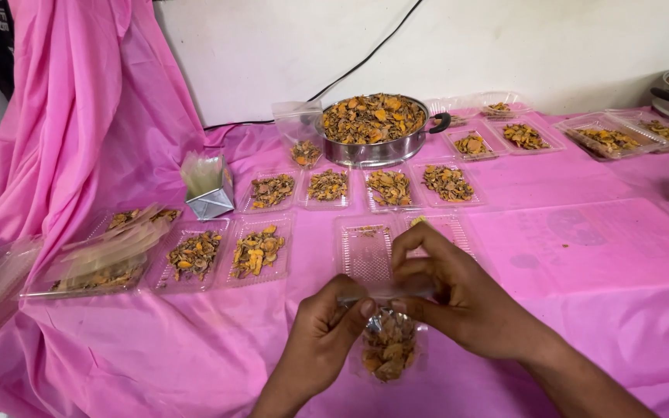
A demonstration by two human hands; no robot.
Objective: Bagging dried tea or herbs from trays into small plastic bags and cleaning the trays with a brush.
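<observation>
Pink cloth is covering the whole table and is draping up the white wall beyond the hands. Straight ahead of the hands, a steel pan is sitting heaped with dried orange-brown pieces, a black cable trailing up the wall behind it. Between the pan and the hands, clear plastic trays are lying in rows, most holding small heaps of the same pieces; one empty ribbed tray is lying just beyond the knuckles. Off to the left hand's side, a stack of flat clear lids is resting beside a small silvery box. The right hand is curling over, thumb and fingers pinching the top edge of a small clear pouch. The left hand is closing on the same edge from the other side. That pouch, filled with the pieces, is hanging below both hands, close to the person.
</observation>
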